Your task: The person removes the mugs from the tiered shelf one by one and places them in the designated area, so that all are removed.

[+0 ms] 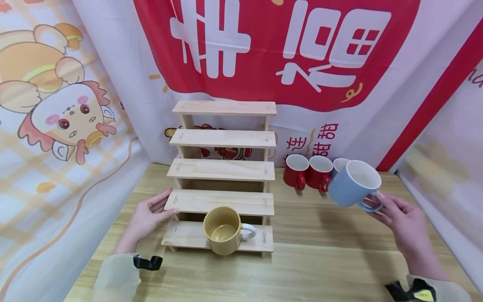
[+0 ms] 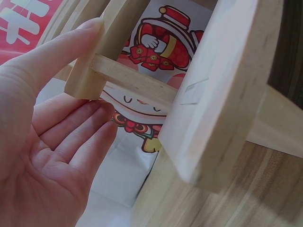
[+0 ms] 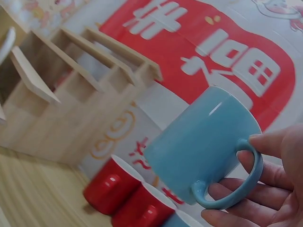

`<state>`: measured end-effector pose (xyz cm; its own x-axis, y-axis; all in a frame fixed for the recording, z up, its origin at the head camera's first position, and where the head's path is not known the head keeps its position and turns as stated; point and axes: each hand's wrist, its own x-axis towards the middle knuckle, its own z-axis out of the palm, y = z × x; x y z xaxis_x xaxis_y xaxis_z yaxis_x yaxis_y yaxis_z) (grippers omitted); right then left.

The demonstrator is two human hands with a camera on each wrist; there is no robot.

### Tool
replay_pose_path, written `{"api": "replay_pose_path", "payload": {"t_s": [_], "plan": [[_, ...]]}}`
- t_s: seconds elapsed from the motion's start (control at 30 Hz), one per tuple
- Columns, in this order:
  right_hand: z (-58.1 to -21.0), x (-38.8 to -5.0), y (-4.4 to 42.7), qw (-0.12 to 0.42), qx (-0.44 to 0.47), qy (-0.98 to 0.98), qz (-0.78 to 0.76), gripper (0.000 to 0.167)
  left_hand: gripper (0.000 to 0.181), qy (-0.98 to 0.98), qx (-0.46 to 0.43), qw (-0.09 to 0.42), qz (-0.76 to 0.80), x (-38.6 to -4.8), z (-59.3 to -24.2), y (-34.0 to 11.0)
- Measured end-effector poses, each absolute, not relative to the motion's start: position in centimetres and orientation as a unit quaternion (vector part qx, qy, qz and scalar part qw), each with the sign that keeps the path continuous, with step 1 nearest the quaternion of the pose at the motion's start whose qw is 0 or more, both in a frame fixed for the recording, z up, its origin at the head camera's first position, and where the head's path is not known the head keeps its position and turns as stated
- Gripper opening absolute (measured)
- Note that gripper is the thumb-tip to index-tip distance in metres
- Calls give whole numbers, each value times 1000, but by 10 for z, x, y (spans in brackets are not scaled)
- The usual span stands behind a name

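Observation:
A wooden stepped rack (image 1: 220, 168) stands on the table, and a yellow mug (image 1: 222, 230) with a white handle sits on its lowest step. My left hand (image 1: 148, 218) pinches the left end of the second step from the bottom; in the left wrist view the thumb and fingers of that hand (image 2: 61, 127) lie on either side of a board end (image 2: 87, 85). On the right, my right hand (image 1: 405, 228) holds a light blue mug (image 1: 351, 184) by its handle, raised and tilted. The right wrist view shows the fingers of the right hand (image 3: 265, 189) around the blue handle (image 3: 236, 194).
Two red mugs (image 1: 296, 171) (image 1: 319, 172) stand side by side right of the rack, handles toward me. Another blue mug (image 1: 340, 164) is beside them, partly hidden behind the held one. Printed cloth (image 1: 324, 92) hangs behind and at both sides.

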<state>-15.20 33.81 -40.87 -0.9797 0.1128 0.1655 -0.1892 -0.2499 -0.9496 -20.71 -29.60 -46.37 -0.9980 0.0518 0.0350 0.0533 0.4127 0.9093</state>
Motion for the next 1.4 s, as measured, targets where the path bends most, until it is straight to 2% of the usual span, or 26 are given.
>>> {"api": "replay_pose_path", "payload": {"t_s": [0.6,0.8,1.03,1.27,1.4], "plan": [[-419,-168,395,154,-54,-524,836,15,86,-839,-25,-9,-544,-207,-462,-296],[-424,-187,408,164,-100,-524,830,11,86,-839,-28,-7,-543,-206,-462,-296],[-438,-219,421,149,-157,-539,814,7,86,-839,-27,-7,-544,-207,-464,-297],[-464,-246,425,146,-159,-560,800,17,88,-837,-20,-15,-547,-205,-462,-297],[-476,-256,424,143,-178,-576,785,16,88,-836,-21,-15,-548,-206,-462,-296]]}}
